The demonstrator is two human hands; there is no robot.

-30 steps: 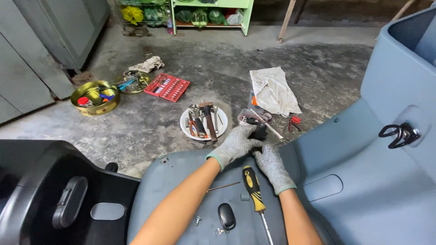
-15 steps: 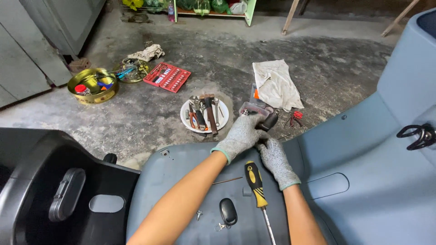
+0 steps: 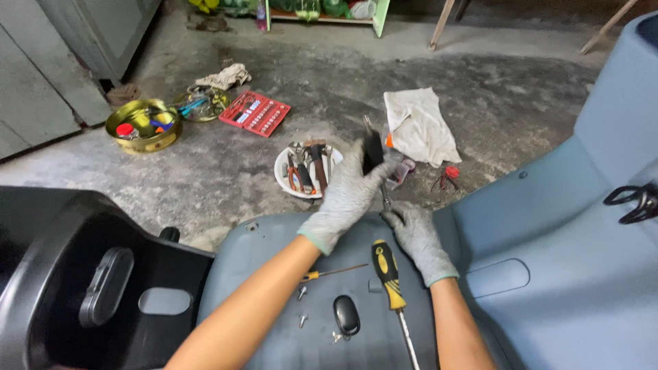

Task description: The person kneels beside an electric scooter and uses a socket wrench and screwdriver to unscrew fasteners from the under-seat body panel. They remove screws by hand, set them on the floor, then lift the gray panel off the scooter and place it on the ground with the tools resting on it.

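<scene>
the left hand (image 3: 346, 199), in a grey knit glove, is clamped around a dark, narrow tool (image 3: 373, 152) — its long axis runs nearly upright in the head view, tilted slightly, with the thin upper end pointing away toward the white rag (image 3: 419, 127) on the concrete floor (image 3: 480, 75) and the lower end running down toward the right hand (image 3: 417, 236). the right hand, also gloved, rests on the blue-grey scooter panel (image 3: 548, 240) just below the left, its fingers curled at the tool's lower end; whether it grips the tool or only touches it i cannot tell. the two hands sit close together, touching or nearly so. on the panel near the forearms lie a yellow-and-black screwdriver (image 3: 388, 274), lengthwise toward the camera, a thinner small screwdriver (image 3: 329, 273), a black key fob (image 3: 346, 315) and loose screws (image 3: 301, 293). beyond the hands on the floor stand a white bowl of pliers (image 3: 305, 168), a red socket tray (image 3: 255, 113) and a brass bowl (image 3: 142, 125) — all well apart from the tool.
</scene>
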